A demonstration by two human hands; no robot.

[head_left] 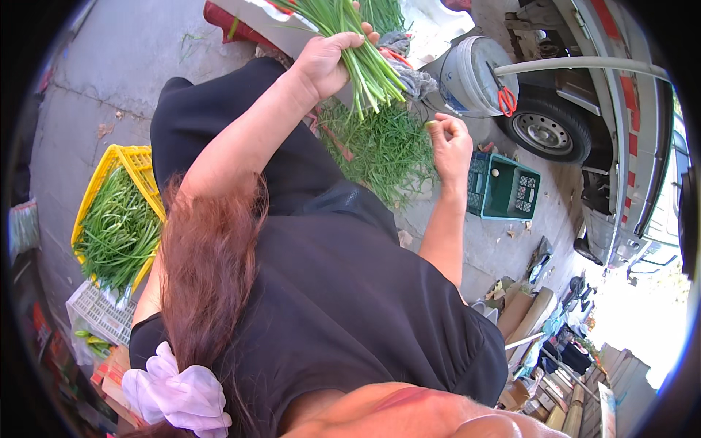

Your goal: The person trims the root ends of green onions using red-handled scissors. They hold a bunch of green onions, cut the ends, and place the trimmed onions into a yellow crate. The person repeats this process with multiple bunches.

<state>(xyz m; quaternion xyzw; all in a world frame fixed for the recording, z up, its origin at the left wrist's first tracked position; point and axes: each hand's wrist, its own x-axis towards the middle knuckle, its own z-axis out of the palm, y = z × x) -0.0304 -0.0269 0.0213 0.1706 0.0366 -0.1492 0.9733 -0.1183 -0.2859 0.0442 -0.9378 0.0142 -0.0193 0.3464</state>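
A bunch of long green garlic chives [374, 71] is in my left hand [325, 67], with the fingers wrapped round it. Its pale cut ends point down toward me, and its leafy part runs out of view at the top. To the right of the bunch, apart from it, my right hand [450, 151] is closed in a pinch. A small bit of green shows at the thumb tip, but what the fingers hold is not clear. Below both hands, a loose heap of green trimmings [383, 150] lies on the ground.
Red-handled scissors [506, 101] rest on a white bucket [471, 77] at the upper right. Beside it stand a dark green crate [476, 182] and a vehicle wheel [546, 130]. At left, a yellow basket [109, 162] holds more chives, near a white crate [102, 310].
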